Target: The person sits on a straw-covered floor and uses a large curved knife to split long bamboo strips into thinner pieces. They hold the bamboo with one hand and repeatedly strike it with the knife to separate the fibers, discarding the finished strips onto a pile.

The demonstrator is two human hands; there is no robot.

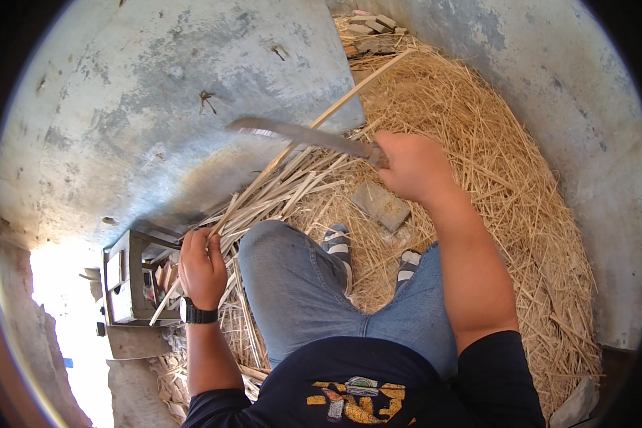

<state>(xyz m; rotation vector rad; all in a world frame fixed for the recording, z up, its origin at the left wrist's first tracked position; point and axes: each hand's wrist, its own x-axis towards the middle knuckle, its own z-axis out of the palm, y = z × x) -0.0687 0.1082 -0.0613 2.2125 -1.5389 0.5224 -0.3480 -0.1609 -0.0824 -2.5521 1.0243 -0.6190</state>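
In my right hand [415,165] is the handle of a long knife with a curved, worn metal blade [303,134]. The blade points left and crosses over a long pale bamboo strip [349,96]; whether it touches the strip I cannot tell. My left hand [202,267], with a dark watch on its wrist, is closed round the strip's lower end. From there the strip slants up and away to the right. Many split strips [292,182] lie in a loose bundle beneath the blade, beside my left knee.
Thin shavings [478,157] cover the floor ahead and to the right. A flat square block [381,205] lies before my feet. A small cabinet [132,285] stands at the left by a bright opening. Worn grey walls [192,71] close in, with stacked bricks [371,26] at the far end.
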